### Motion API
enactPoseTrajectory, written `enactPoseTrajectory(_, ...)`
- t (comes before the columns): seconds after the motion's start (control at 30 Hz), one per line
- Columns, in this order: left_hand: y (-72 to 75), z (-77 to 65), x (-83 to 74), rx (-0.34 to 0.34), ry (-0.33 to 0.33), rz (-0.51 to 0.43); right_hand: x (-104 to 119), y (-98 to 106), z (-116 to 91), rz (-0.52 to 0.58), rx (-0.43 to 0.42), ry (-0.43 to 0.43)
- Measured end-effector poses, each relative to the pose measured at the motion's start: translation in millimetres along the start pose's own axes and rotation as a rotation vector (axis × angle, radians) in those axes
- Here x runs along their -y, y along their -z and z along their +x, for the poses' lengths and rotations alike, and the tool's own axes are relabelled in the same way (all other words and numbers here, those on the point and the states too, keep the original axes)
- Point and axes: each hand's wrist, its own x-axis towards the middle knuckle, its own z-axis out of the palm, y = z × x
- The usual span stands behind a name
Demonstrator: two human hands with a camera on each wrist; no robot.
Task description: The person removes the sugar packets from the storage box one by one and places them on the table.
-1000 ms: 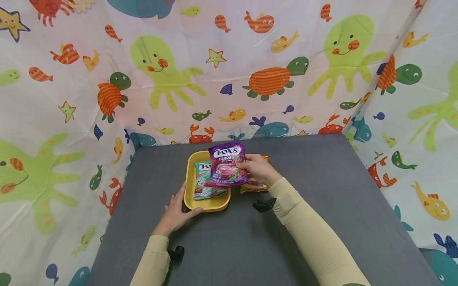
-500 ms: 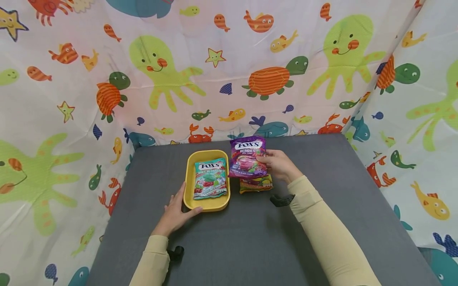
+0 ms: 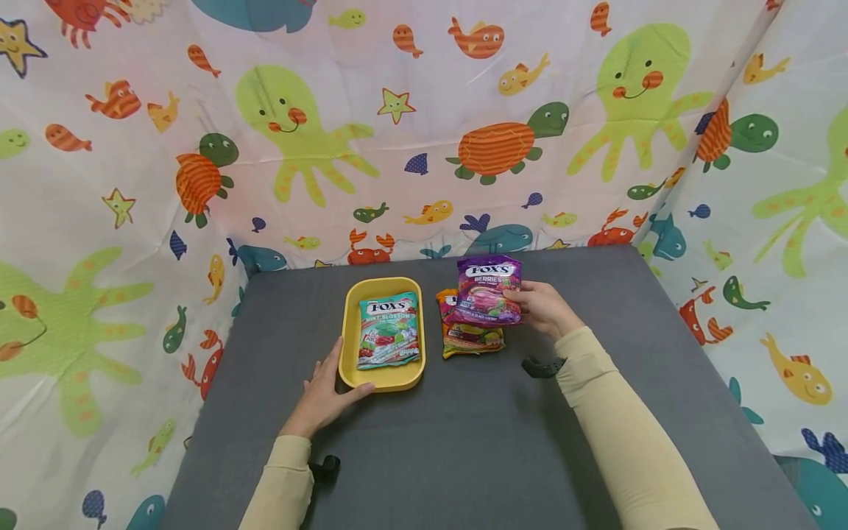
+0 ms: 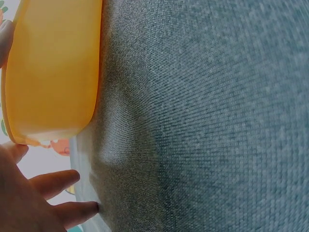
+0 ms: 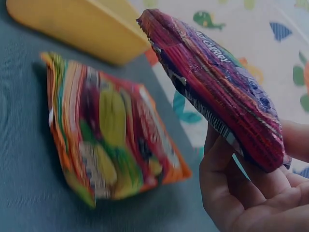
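Observation:
In the head view my right hand (image 3: 545,308) pinches a purple Fox's Berries candy bag (image 3: 489,291) by its right edge, thumb in front. The bag is held up above the table and overlaps an orange candy bag (image 3: 472,340) lying there. The right wrist view shows the purple bag (image 5: 217,92) from its lower edge, apart from the orange one (image 5: 111,135). A yellow tray (image 3: 382,379) stands to the left with a teal Fox's Mint Blossom bag (image 3: 389,331) lying in it. My left hand (image 3: 324,397) rests against the tray's lower left corner, fingers spread and thumb extended.
The dark grey table (image 3: 437,471) runs up to a white curtain (image 3: 424,88) printed with sea animals, which encloses the back and both sides. The yellow tray's side wall (image 4: 53,67) rises close by my left fingers.
My right hand has carried the purple bag rightward, from over the tray to over the orange bag. The teal bag is now uncovered. My left hand and the tray stay in place.

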Motion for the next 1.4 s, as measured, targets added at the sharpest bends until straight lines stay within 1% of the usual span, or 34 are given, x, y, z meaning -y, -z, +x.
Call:
enactPoseTrajectory(0.17, -0.1, 0.8, 0.4, 0.002, 0.003, -0.007, -7, 17, 7, 0.007, -0.02, -0.025)
enactPoseTrajectory(0.27, 0.9, 0.6, -0.2, 0.004, 0.004, -0.01, -11, 27, 10, 0.03, -0.022, -0.049)
enactPoseTrajectory(0.6, 1.4, 1.3, -0.2, 0.006, 0.0, -0.005, -22, 65, 14, 0.079, -0.033, -0.115)
enactPoseTrajectory(0.8, 0.4, 0.4, 1.1, 0.011, 0.01, 0.003, -27, 79, 13, 0.138, -0.023, -0.152)
enactPoseTrajectory(0.9, 0.8, 0.6, 0.3, 0.01, 0.012, -0.001, -29, 85, 13, 0.149, -0.015, -0.159)
enactPoseTrajectory(1.27, 0.5, 1.7, 1.2, 0.008, 0.013, 0.0, -33, 97, 13, 0.033, 0.03, -0.151)
enactPoseTrajectory(1.4, 0.8, 1.1, 0.9, 0.008, 0.016, -0.002, -39, 100, 14, -0.025, 0.03, -0.154)
